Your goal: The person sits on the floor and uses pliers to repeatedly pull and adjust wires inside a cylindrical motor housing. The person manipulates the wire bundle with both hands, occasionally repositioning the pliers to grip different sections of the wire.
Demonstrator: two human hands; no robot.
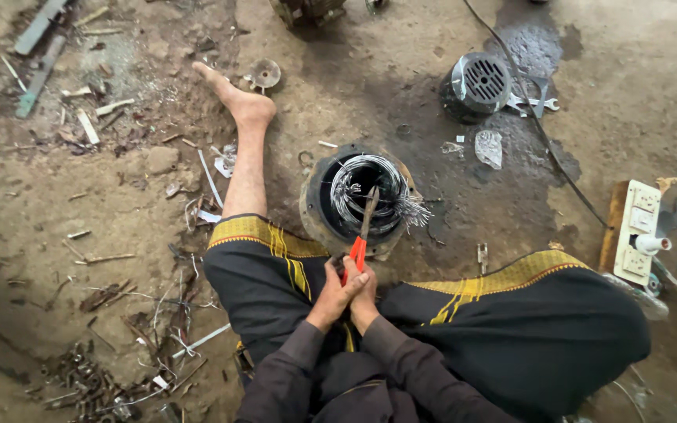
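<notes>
Ideally, both hands, left hand (331, 291) and right hand (364, 288), clasped together on the red-handled cutters (363, 227), squeeze squarely (blades inside the motor stator (354, 200)) against the wire windings (354, 178).

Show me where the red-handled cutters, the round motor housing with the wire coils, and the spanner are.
Red-handled cutters (360, 252): head view, on the red handle above the hands.
Motor housing (313, 210): head view, on its left rim.
Spanner (533, 103): head view, on its shaft beside the dark fan cover.
</notes>
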